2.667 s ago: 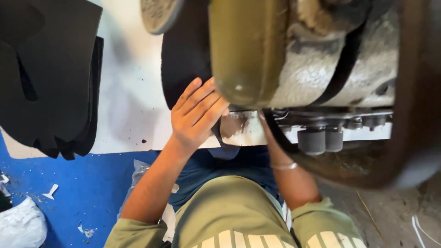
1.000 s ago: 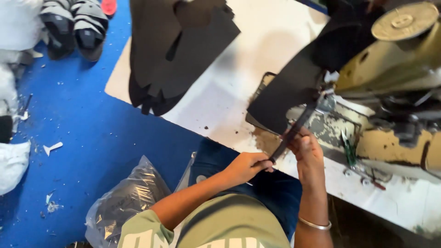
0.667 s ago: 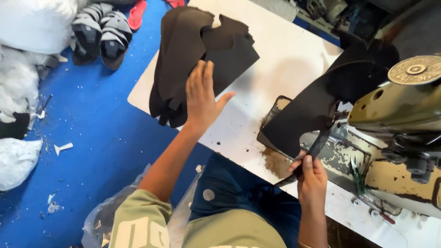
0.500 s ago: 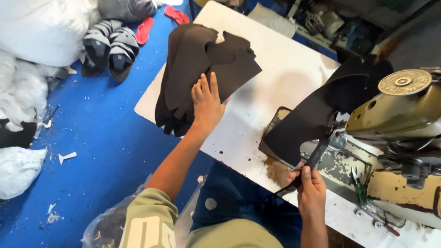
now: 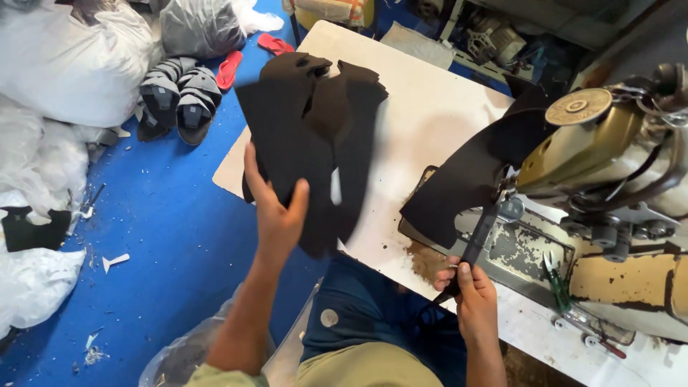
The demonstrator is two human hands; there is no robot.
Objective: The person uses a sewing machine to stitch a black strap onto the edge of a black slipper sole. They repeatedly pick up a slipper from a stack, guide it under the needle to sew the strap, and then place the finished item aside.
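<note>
We have our left hand [image 5: 276, 215] raised at about 9 o'clock of the view's middle, its grip clamped on a black cut piece [image 5: 287, 136]: thumb on the near face, fingers behind. The piece hangs blurred in the air, clear of the white surface [image 5: 430, 107] and just in front of the stack of black pieces [image 5: 362, 107], which lies at 11 o'clock.

Our right hand [image 5: 474, 301] sits at 5 o'clock near the surface's front edge. Its grip is pinched together on the lower end of a narrow black strip [image 5: 479, 240]. The strip runs up toward 1 o'clock, to the needle end of the olive sewing machine [image 5: 595, 143]. A second large black panel [image 5: 466, 183] lies spread on the machine bed, touching the strip's upper end.

By our judgement, the step in hand is taking one piece off the stack while the strip is kept in place. Bringing that limp piece across toward 3 o'clock would call for keeping it flat and lining its edge up with the panel, without letting the strip slip from the right grip.
</note>
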